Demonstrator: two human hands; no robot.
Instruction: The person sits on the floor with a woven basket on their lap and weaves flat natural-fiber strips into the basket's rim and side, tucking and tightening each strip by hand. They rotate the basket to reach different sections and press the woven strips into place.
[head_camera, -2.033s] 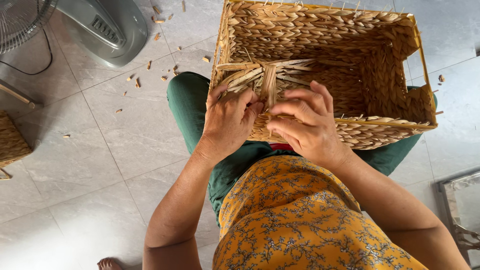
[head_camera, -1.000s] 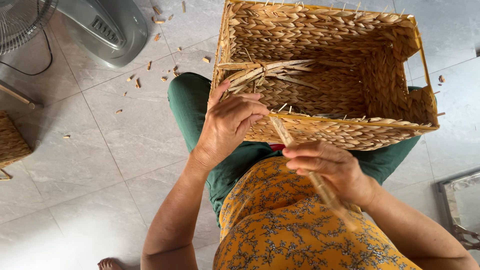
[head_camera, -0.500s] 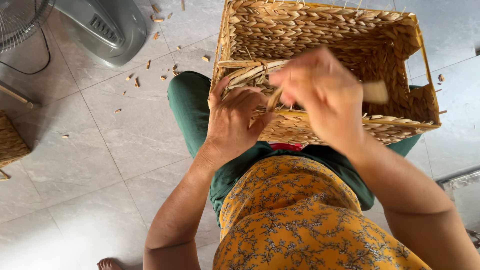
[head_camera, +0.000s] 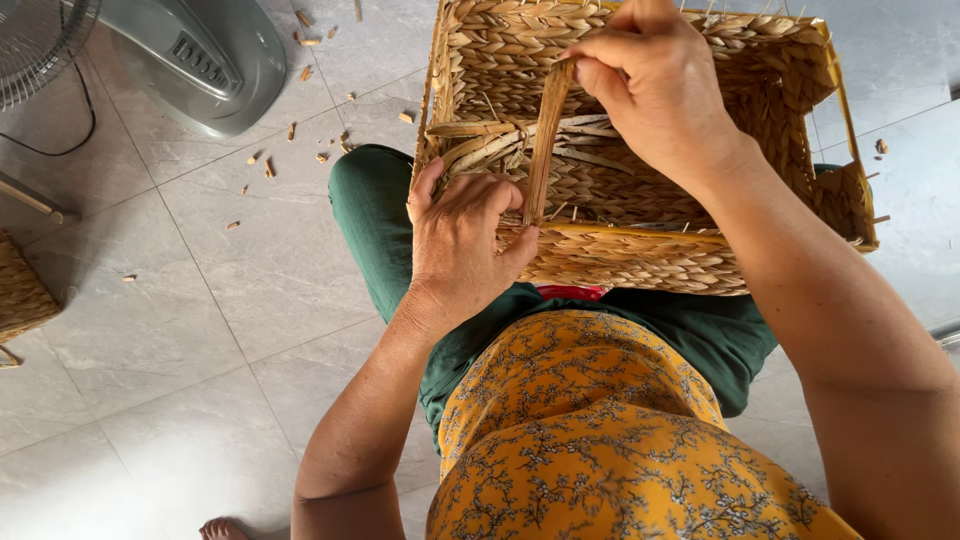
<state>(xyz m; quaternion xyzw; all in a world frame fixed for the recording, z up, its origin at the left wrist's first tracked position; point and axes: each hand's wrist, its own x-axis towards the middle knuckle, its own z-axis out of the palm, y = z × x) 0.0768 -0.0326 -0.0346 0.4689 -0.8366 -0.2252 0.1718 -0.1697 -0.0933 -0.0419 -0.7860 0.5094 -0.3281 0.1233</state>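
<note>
The woven basket (head_camera: 640, 150) rests on the lap. At its near rim the left hand (head_camera: 465, 245) pinches the weave, while the right hand (head_camera: 655, 85) grips a fibre strand (head_camera: 545, 140) pulled taut above — it could snap or slip loose.

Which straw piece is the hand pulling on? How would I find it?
Look at the big woven basket on the person's lap. At its near rim, the right hand pinches one flat tan strand. Unlike the woven-in strands, it stands straight up, loose and taut.
</note>
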